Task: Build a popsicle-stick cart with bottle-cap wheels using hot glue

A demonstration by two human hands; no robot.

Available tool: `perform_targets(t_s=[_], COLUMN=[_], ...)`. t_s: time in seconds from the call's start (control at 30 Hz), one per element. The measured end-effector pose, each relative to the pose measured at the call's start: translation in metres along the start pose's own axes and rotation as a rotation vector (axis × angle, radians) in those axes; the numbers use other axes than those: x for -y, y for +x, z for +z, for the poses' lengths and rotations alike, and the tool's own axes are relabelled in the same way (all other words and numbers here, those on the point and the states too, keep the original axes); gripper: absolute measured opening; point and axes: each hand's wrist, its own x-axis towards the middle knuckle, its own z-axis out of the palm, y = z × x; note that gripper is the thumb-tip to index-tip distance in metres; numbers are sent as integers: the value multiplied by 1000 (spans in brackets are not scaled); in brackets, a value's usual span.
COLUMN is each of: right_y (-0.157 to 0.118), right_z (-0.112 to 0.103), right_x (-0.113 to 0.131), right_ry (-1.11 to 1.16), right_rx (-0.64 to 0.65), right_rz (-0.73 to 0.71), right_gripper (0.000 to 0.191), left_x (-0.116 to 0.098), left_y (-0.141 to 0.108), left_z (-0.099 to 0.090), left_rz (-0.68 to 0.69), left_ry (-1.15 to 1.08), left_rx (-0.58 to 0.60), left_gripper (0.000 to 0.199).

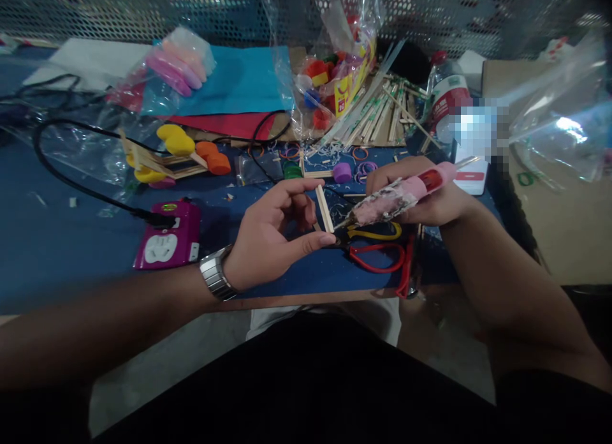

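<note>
The left hand point(268, 233) pinches two sticks point(325, 209) lengthwise, the index finger at the far end and the thumb at the near end. The sticks are above the table point(95, 240); their long axis runs away from the person, the far end inclined slightly left. The fingers of the right hand point(442, 205) are closed around a pink glue gun point(382, 201). The gun's long axis is diagonal: nozzle point(344, 223) left and toward the person, rear right and away. The nozzle is at the sticks' near end; contact cannot be determined. Scissors point(377, 265) with red handles lie below the gun. Beyond the hands are a yellow pack point(351, 90) and a red-labelled bottle point(449, 93); their print is not clearly legible.
</note>
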Motion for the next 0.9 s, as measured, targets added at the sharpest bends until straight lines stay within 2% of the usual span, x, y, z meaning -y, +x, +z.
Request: perform_targets(t_s=[0.63,0.9], right_y=[1,0], right_z=[-2,-2], right_x=[3,4], right_ry=[18,-15], right_rx=[28,19], right_rz=[17,16], right_gripper=[56,55], left_x=[-7,-5], left_y=[0,-1], left_z=[2,1], left_rz=[-15,25], left_ry=[50,56], left_rx=[-7,-4], left_gripper=[65,66])
